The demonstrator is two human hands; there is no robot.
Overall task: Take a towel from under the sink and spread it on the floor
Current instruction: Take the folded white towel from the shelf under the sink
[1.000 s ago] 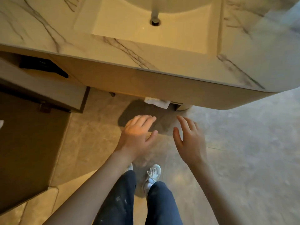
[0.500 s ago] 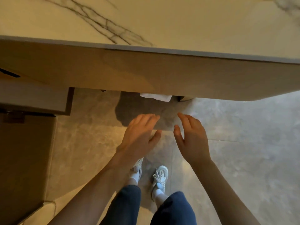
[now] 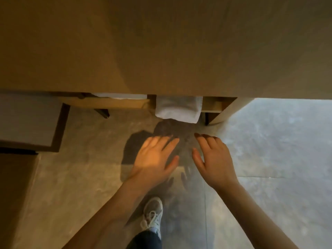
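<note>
towel: white folded cloth towel (image 3: 178, 109), upper centre of frame, hanging over the front edge of a low tan wooden shelf (image 3: 115, 103) under the vanity; lower edge hangs clear above the floor, nothing touching it
second towel: sliver of another white folded towel (image 3: 120, 96) on the same shelf, left of the first, mostly hidden by the vanity front
vanity: broad tan wooden vanity front panel (image 3: 161, 42) fills the whole upper half of frame
left hand: bare left hand (image 3: 154, 159) centre frame, palm down, above the floor and below the towel; fingers (image 3: 170, 143) spread and released, holding nothing; slightly motion-blurred
right hand: bare right hand (image 3: 215, 159) just right of the left, apart from it; fingers (image 3: 203, 141) extended toward the towel, released, empty
gap: both hands near the towel, not touching it
floor: grey mottled tiled floor (image 3: 278, 150); dark hand shadows on it between hands and towel
foot: one white-grey laced sneaker (image 3: 152, 214) bottom centre, dark blue trouser leg (image 3: 145, 239) above it
left side: dark-framed grey panel (image 3: 27, 121) at left edge, partly cut off, can't tell what it is
</note>
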